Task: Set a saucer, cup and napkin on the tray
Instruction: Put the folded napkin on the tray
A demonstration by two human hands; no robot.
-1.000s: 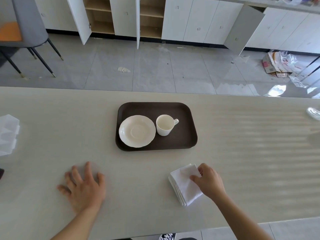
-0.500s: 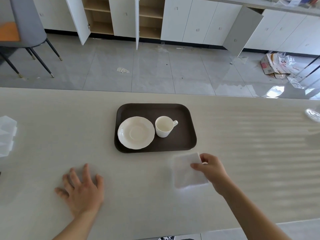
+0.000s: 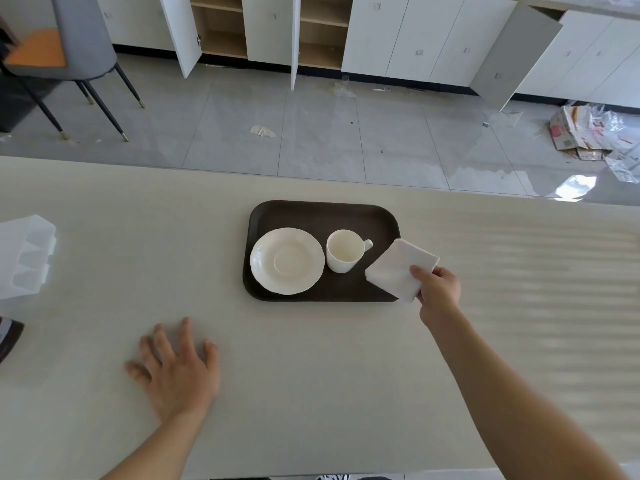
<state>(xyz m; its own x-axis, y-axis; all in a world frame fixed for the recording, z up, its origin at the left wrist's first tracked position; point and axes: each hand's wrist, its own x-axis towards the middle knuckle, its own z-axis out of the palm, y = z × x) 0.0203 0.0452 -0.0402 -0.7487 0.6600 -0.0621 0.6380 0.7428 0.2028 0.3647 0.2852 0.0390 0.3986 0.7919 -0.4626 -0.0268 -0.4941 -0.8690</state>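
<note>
A dark brown tray (image 3: 311, 213) lies on the pale table. On its left half sits a white scalloped saucer (image 3: 287, 260); to the right of that stands an upright white cup (image 3: 344, 251) with its handle pointing right. My right hand (image 3: 438, 289) grips a folded white napkin (image 3: 398, 270) by its right corner and holds it over the tray's right edge, close to the cup. Whether the napkin touches the tray I cannot tell. My left hand (image 3: 176, 372) rests flat on the table, fingers spread, to the front left of the tray.
A translucent plastic container (image 3: 24, 258) sits at the table's left edge, with a dark object (image 3: 8, 337) below it. Beyond the table's far edge are a tiled floor, a grey chair (image 3: 69, 39), open white cabinets and cardboard litter (image 3: 581, 133).
My right hand lifted the napkin from the table in front of the tray and carried it up and right to the tray's right edge. My left hand stayed flat.
</note>
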